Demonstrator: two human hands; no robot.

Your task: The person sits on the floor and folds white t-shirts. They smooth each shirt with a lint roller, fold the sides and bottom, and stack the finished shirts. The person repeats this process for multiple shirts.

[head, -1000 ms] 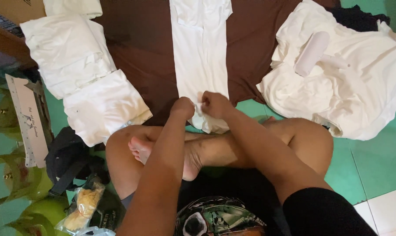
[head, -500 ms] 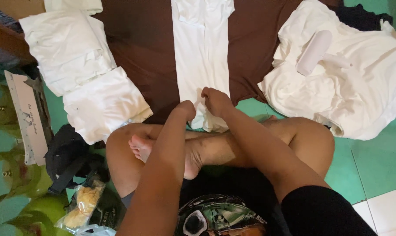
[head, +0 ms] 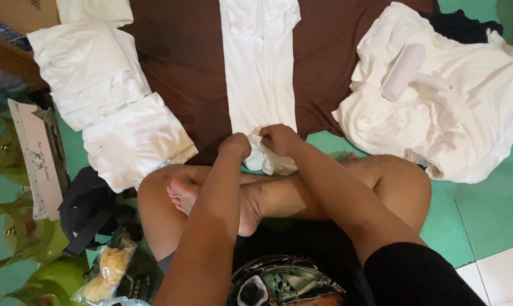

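A long white cloth garment folded into a narrow strip is laid lengthwise down the middle of a dark brown cloth sheet, its near end reaching past the sheet's near edge. That end is bunched and gripped by both hands. The left hand is closed in a fist on the left side of the bunched end; the right hand is closed on its right side, fingers curled into the fabric. Crossed bare legs are seen just below the hands.

At the sheet's left edge, a stack of folded white cloths is set. At the right edge, a loose heap of unfolded white fabric is spread, with a pale rolled cloth resting on top. A green tiled floor is seen beneath.
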